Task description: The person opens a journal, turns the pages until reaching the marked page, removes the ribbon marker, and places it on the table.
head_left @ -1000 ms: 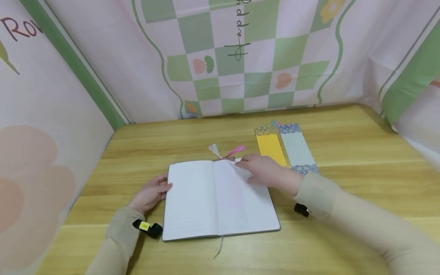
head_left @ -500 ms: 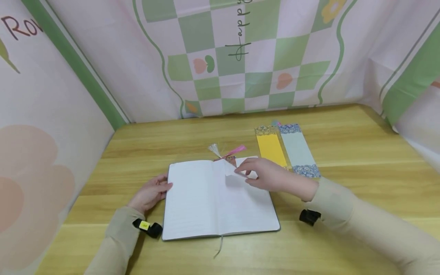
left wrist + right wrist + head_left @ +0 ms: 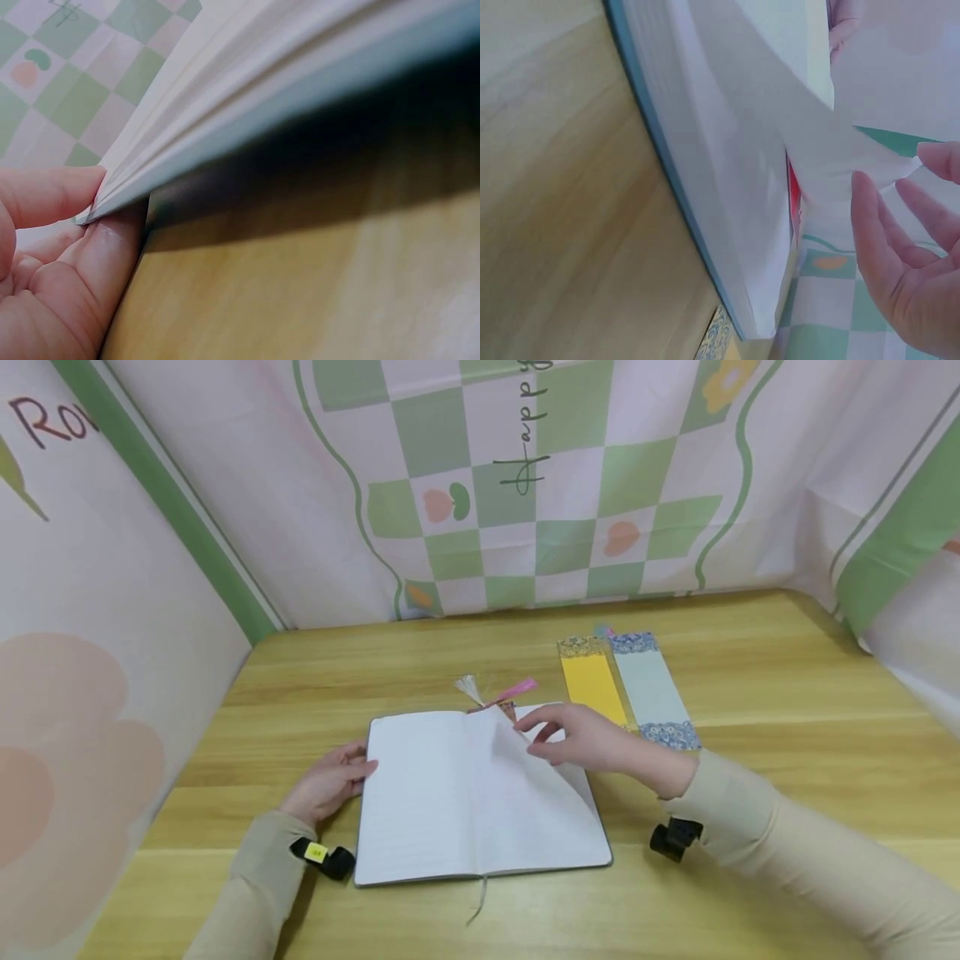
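Your notebook (image 3: 420,810) lies spread on the wooden surface (image 3: 300,685), a little below the centre of the head frame, its spine running nearly straight up the picture and leaning slightly left at the top. Your left hand (image 3: 328,783) has its grip on the notebook's left edge, while your right hand (image 3: 581,739) pinches a page (image 3: 517,785) by its far part, so that it rises off the right half with its free edge slanting down toward the lower right corner. A patterned bookmark (image 3: 507,710) peeks out at the notebook's top edge, next to a white tassel (image 3: 467,687) pointing to the upper left and a pink tassel (image 3: 519,688) pointing to the upper right. A thin ribbon (image 3: 477,902) trails from the spine's bottom end. Right of centre, a yellow strip (image 3: 592,687) and a pale blue strip (image 3: 651,687) lie side by side, their long axes tilting from upper left to lower right. Only the left wrist view shows your thumb (image 3: 60,193) above the pages and your fingers beneath the cover (image 3: 247,135); only the right wrist view reveals a red sliver (image 3: 793,187) below the raised page.
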The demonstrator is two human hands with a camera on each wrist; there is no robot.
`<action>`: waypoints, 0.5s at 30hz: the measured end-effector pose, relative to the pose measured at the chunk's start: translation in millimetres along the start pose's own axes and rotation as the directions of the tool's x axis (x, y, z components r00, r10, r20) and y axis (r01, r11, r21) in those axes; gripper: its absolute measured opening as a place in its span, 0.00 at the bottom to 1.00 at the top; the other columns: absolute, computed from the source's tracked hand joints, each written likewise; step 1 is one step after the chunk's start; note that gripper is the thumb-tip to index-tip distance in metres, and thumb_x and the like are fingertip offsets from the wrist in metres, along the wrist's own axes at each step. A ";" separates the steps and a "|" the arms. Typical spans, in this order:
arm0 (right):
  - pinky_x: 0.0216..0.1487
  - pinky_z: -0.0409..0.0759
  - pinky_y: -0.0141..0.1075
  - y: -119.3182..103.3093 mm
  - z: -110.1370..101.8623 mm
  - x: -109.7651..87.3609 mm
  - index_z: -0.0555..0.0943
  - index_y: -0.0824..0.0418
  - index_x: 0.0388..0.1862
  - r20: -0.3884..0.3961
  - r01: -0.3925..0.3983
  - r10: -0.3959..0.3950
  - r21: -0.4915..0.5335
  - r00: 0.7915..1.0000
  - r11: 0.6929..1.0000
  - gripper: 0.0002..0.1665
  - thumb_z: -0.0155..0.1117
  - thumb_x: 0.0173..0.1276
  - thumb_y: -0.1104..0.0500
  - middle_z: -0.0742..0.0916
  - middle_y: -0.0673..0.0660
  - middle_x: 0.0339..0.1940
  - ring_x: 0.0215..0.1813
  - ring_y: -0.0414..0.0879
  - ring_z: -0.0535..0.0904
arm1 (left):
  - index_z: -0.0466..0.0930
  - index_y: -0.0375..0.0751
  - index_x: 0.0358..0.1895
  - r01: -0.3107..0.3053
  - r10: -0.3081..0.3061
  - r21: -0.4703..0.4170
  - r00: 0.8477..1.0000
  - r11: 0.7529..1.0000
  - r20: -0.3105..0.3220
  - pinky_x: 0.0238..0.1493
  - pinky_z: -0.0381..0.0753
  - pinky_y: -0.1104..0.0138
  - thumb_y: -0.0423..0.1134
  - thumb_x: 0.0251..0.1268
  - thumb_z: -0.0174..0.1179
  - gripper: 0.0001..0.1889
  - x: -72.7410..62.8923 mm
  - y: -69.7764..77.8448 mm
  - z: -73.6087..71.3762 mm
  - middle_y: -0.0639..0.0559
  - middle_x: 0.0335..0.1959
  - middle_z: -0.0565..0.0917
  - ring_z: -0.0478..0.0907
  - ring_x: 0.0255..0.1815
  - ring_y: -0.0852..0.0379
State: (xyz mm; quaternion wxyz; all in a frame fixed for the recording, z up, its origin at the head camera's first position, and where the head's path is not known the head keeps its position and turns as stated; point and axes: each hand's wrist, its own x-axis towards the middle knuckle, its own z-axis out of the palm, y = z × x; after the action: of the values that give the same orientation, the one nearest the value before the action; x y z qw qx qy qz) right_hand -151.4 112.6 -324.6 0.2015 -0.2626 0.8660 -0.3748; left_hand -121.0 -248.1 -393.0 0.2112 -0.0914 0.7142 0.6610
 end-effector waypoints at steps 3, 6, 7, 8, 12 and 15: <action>0.36 0.81 0.33 1.9 -0.3 0.3 0.77 0.64 0.57 0.001 -0.011 0.011 -0.003 1.000 1.000 0.21 0.62 0.66 0.60 0.83 0.60 0.50 0.44 0.48 0.81 | 0.51 0.27 0.71 -0.002 0.002 -0.003 1.000 1.000 0.004 0.44 0.79 0.71 0.31 0.71 0.49 0.29 0.7 0.0 0.1 0.50 0.47 0.79 0.78 0.41 0.64; 0.35 0.81 0.34 3.7 -0.1 0.1 0.76 0.64 0.58 0.021 -0.023 0.022 0.030 1.000 0.999 0.21 0.61 0.66 0.60 0.83 0.59 0.50 0.44 0.46 0.80 | 0.49 0.27 0.71 -0.002 0.002 -0.007 1.000 1.000 0.015 0.44 0.78 0.71 0.31 0.71 0.49 0.30 0.1 1.2 0.2 0.51 0.47 0.79 0.78 0.41 0.65; 0.35 0.82 0.34 3.9 -0.2 0.0 0.76 0.64 0.58 0.030 -0.027 0.026 0.051 0.999 0.998 0.21 0.61 0.67 0.60 0.83 0.59 0.50 0.44 0.46 0.79 | 0.48 0.26 0.71 -0.002 0.002 -0.010 1.000 1.000 0.018 0.44 0.78 0.71 0.30 0.71 0.49 0.30 -0.5 1.8 0.5 0.52 0.46 0.79 0.78 0.41 0.65; 0.36 0.82 0.35 4.1 -0.4 0.0 0.75 0.63 0.59 0.039 -0.028 0.025 0.073 0.999 0.997 0.22 0.61 0.67 0.59 0.82 0.59 0.50 0.44 0.46 0.79 | 0.47 0.26 0.71 -0.003 0.003 -0.013 1.000 1.000 0.021 0.44 0.78 0.71 0.30 0.71 0.48 0.30 -1.0 2.5 0.8 0.52 0.45 0.79 0.78 0.41 0.65; 0.39 0.83 0.38 1.1 -1.2 0.4 0.75 0.62 0.60 0.056 -0.011 0.002 0.160 0.998 0.987 0.23 0.60 0.68 0.56 0.81 0.59 0.51 0.46 0.46 0.78 | 0.44 0.24 0.72 -0.012 0.013 -0.012 0.999 1.000 0.033 0.44 0.78 0.72 0.29 0.71 0.47 0.31 -3.1 4.8 2.1 0.53 0.44 0.79 0.77 0.40 0.66; 0.40 0.84 0.39 -2.9 -0.9 0.9 0.74 0.62 0.61 0.072 -0.008 -0.008 0.218 0.997 0.976 0.24 0.59 0.69 0.54 0.80 0.60 0.54 0.46 0.46 0.78 | 0.45 0.24 0.71 -0.010 0.011 -0.009 1.000 1.000 0.026 0.44 0.78 0.72 0.29 0.71 0.47 0.31 -3.8 5.6 2.8 0.52 0.44 0.79 0.77 0.40 0.66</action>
State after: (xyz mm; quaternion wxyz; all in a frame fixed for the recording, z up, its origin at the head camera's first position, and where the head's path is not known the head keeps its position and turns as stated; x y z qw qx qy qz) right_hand -151.7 110.9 -322.0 0.2603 -0.2523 0.8118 -0.4579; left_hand -119.4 -245.3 -386.5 0.2168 -0.0799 0.7088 0.6665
